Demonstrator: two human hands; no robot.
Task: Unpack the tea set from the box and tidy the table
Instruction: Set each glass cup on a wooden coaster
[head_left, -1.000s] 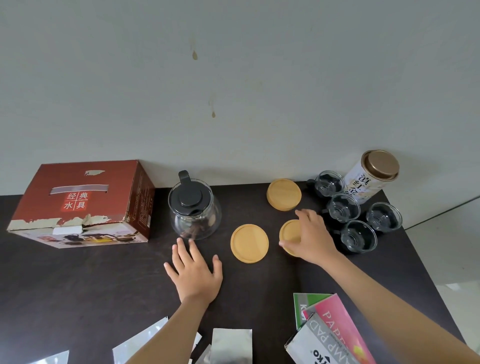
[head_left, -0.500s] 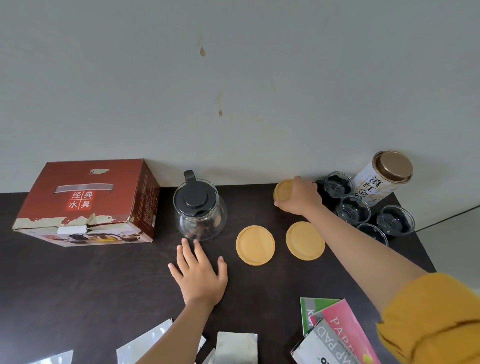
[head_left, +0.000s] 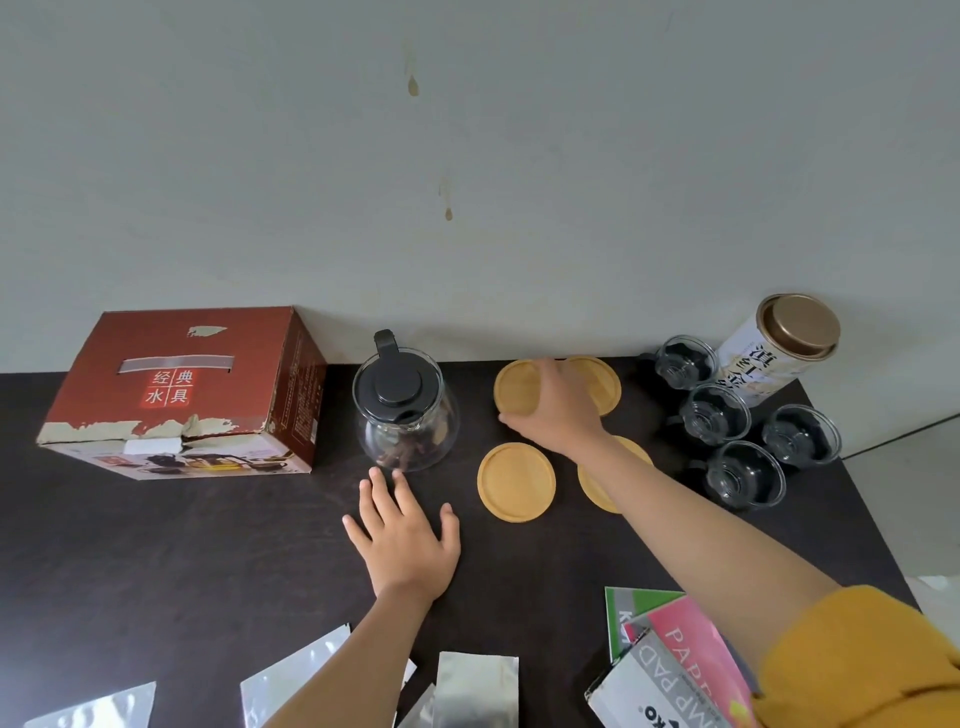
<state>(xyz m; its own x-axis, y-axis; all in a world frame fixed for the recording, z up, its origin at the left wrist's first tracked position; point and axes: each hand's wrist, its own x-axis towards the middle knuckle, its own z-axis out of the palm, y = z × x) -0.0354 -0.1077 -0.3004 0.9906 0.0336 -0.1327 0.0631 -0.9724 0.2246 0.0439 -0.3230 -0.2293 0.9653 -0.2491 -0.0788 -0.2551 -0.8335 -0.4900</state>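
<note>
Four round, pale wooden coasters lie on the dark table (head_left: 156, 571), all to the right of the clear glass teapot with a black lid (head_left: 402, 410). The person's right hand (head_left: 558, 415) grips one lifted coaster (head_left: 517, 387) by its rim, fingers curled around the edge; it is tilted just beside a second coaster (head_left: 602, 382). The left hand (head_left: 408, 540) rests flat, fingers spread, just in front of the teapot, holding nothing. Two more coasters (head_left: 517, 480) lie nearer the person. The coasters look light, stiff and easy to pinch at the rim. The teapot looks fragile and slippery; its black handle seems the safest hold.
</note>
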